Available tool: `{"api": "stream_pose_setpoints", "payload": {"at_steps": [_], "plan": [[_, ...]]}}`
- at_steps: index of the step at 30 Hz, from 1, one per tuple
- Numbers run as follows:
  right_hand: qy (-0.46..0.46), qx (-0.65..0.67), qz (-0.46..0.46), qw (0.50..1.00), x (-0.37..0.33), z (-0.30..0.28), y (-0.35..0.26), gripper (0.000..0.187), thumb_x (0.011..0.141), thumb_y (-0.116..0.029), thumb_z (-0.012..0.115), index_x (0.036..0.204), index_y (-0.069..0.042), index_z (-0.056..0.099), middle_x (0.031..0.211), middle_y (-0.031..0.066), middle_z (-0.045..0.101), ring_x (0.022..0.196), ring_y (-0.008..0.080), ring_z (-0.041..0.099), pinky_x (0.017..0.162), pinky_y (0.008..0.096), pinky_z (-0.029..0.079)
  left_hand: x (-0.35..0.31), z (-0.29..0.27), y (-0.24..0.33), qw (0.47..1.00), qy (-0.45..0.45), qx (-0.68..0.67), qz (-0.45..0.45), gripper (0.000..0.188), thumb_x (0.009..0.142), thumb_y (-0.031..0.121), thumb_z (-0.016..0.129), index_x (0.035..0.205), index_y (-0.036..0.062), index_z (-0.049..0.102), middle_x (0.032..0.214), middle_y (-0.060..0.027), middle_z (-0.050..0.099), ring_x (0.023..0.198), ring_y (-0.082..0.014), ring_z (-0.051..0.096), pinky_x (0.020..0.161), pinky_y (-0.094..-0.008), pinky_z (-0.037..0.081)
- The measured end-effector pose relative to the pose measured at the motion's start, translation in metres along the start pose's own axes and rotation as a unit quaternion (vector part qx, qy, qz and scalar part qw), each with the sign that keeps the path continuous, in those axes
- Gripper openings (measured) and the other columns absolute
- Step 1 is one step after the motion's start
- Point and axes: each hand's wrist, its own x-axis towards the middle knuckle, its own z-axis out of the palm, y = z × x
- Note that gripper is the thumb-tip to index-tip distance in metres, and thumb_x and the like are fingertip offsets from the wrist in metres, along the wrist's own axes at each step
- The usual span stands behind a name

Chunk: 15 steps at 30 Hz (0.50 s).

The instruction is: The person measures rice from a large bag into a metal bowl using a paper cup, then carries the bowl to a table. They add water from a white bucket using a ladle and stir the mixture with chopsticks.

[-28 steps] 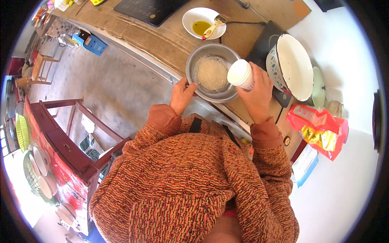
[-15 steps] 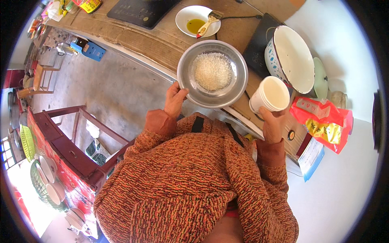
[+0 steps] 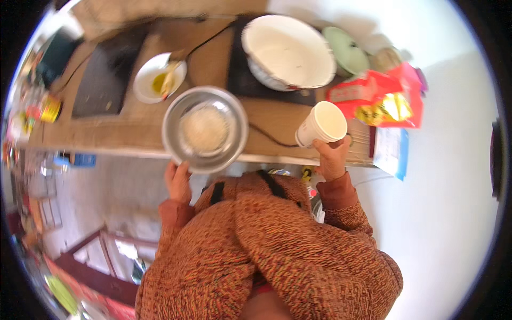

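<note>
My left hand (image 3: 178, 181) has its fingers closed on the near rim of a steel bowl (image 3: 238, 141). White grains that look like rice (image 3: 205, 129) lie in the bottom of that bowl. In my right hand (image 3: 334, 156) is a white paper cup (image 3: 312, 130), gripped low and tilted, its mouth facing up toward me; no contents show inside. Beyond the steel bowl stands a white bowl (image 3: 143, 85) with yellow oil in it, and a brush (image 3: 169, 80) with a wooden handle leans in it.
A big white enamel basin (image 3: 288, 50) stands on a black cooktop (image 3: 240, 80), beside a green lid (image 3: 345, 50). A red packet (image 3: 346, 95) lies at the right by the wall. Another black cooktop (image 3: 104, 80) sits left. A dark red wooden frame (image 3: 96, 266) stands behind me at lower left.
My view and body have turned to face the counter more squarely, so its contents appear farther left. Both hands keep their holds on the steel bowl and the paper cup.
</note>
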Motion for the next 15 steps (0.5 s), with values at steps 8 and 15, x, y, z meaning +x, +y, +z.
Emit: {"api": "stream_pose_setpoints", "payload": {"at_steps": [8, 15], "plan": [[0.156, -0.206, -0.313, 0.914, 0.040, -0.087, -0.164, 0.042, 0.074, -0.005, 0.062, 0.113, 0.005, 0.051, 0.106, 0.0092, 0.058, 0.097, 0.0174, 0.055, 0.083, 0.0317, 0.045, 0.000, 0.016, 0.007, 0.998, -0.056, -0.026, 0.027, 0.028, 0.084, 0.013, 0.054, 0.110, 0.0026, 0.052, 0.099, -0.0034, 0.057, 0.086, -0.0133, 0.053, 0.073, -0.0294, 0.044], [0.141, -0.375, -0.140, 0.905, 0.102, -0.137, -0.224, 0.047, 0.067, -0.016, 0.070, 0.109, 0.003, 0.055, 0.096, 0.0095, 0.061, 0.082, 0.0158, 0.057, 0.073, 0.0285, 0.047, 0.002, 0.020, 0.007, 0.999, -0.005, -0.040, 0.012, 0.028, 0.084, 0.009, 0.052, 0.111, 0.0014, 0.051, 0.104, -0.0065, 0.056, 0.093, -0.0154, 0.055, 0.082, -0.0328, 0.046]]}}
